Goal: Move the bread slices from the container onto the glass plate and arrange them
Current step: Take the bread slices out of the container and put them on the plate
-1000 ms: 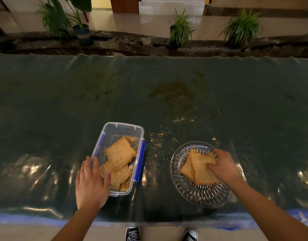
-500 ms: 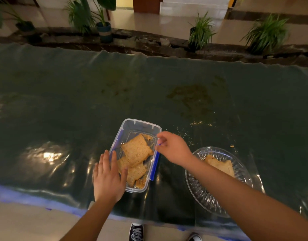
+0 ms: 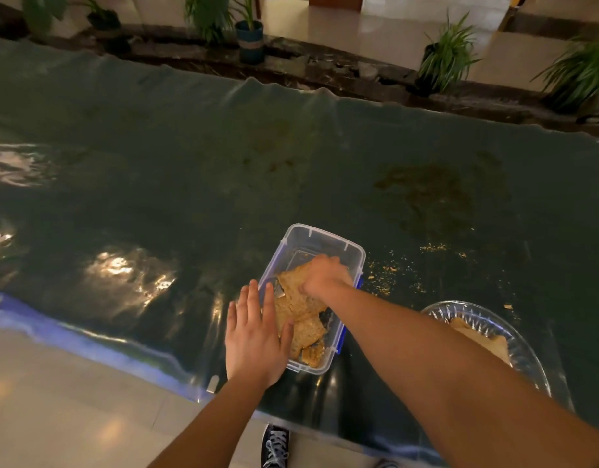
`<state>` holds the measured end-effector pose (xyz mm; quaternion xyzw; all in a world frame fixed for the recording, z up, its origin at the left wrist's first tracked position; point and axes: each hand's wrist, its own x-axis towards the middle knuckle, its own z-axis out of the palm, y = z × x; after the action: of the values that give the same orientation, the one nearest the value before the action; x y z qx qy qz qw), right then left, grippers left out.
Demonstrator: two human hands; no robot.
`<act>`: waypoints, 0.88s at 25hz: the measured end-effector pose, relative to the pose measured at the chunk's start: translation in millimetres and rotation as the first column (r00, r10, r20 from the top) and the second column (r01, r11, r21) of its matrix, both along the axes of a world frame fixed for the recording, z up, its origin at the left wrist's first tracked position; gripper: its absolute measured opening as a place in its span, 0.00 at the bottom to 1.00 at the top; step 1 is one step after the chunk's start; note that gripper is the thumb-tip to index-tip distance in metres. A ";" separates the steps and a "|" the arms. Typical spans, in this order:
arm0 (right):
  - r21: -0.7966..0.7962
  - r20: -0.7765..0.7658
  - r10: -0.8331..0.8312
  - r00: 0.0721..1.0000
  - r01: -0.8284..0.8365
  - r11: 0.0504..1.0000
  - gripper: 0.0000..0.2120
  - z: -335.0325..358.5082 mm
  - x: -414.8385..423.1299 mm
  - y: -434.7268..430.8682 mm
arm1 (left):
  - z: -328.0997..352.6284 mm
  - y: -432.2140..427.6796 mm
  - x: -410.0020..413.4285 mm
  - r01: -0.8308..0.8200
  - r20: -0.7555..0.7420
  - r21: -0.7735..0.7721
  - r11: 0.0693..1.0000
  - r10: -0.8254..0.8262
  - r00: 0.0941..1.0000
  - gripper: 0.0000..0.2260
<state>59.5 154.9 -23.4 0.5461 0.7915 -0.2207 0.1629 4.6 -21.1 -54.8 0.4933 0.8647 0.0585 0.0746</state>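
I see a long dark green table point(image 3: 325, 184) under a glossy clear film filling most of the view, its near edge running from nine o'clock down toward five o'clock. Beyond its far edge, at twelve o'clock, green potted plants point(image 3: 446, 55) stand along a dark stone ledge.

My right forearm comes in from five o'clock and crosses over the round clear cut-glass plate point(image 3: 527, 352), which sits at four o'clock near the table's edge. The arm covers its left part, and the tan bread slices already on the plate point(image 3: 483, 342) show just past the arm.

The rectangular clear plastic container with blue side clips point(image 3: 325, 241) lies at centre, just left of the plate and apart from it. My left hand point(image 3: 254, 336) rests flat against its near left corner, fingers straight and spread, thumb over the rim, gripping nothing.

My right hand point(image 3: 325, 275) is down inside the container, fingers curled onto the upper edge of the top brown bread slice point(image 3: 294, 292); whether they have truly pinched it I cannot tell. More slices lie under it toward the container's near end.

Small pale crumbs point(image 3: 382, 275) are scattered on the table at three o'clock from the container. A dark laced sneaker point(image 3: 274, 445) shows at six o'clock below the table edge.
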 end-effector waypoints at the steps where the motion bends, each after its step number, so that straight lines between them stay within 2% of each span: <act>1: 0.012 0.001 0.009 1.000 -0.009 1.000 0.32 -0.1 -0.9 1.9 | -0.7 -0.4 -0.4 0.004 0.003 0.004 1.000 -0.004 1.000 0.34; 4: -0.072 -0.153 -0.084 0.985 0.074 0.995 0.24 6.9 0.1 13.3 | -1.9 -2.6 -1.4 0.001 0.013 0.022 1.000 -0.001 1.000 0.34; 7: -0.298 -0.386 -0.309 0.869 0.200 0.933 0.20 13.1 7.3 15.4 | -2.4 -2.8 -1.6 -0.001 0.020 0.033 0.999 0.001 1.000 0.35; 9: -0.457 -0.434 -0.433 0.790 0.222 0.861 0.16 9.8 14.5 8.2 | -2.6 -2.4 -1.0 -0.004 0.027 0.037 0.999 0.003 1.000 0.36; 10: -0.487 -0.408 -0.428 0.806 0.204 0.849 0.17 7.6 17.3 1.9 | -2.4 -2.3 -0.2 -0.004 0.029 0.038 0.999 0.003 1.000 0.36; 11: -0.451 -0.369 -0.344 0.863 0.158 0.879 0.19 4.5 19.4 -3.8 | -2.5 -2.0 0.4 -0.002 0.029 0.039 0.999 0.001 1.000 0.37; 13: -0.222 -0.254 -0.045 0.966 -0.013 0.975 0.23 -1.8 18.3 -12.7 | -3.2 -1.9 0.4 0.000 0.022 0.033 0.999 -0.001 1.000 0.37; 15: -0.017 -0.194 0.155 0.969 -0.162 0.987 0.25 -4.8 14.4 -21.8 | -4.8 -1.6 -0.5 0.001 0.013 0.027 1.000 -0.001 1.000 0.37; 22: -0.024 -0.174 0.221 0.960 -0.228 0.973 0.23 -13.8 12.8 -29.4 | -6.3 -0.3 1.0 -0.006 0.010 0.031 0.999 0.006 1.000 0.37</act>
<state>72.3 125.5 -37.3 0.4284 0.8543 -0.2638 0.1306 5.5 -21.4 -61.1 0.4916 0.8647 0.0748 0.0711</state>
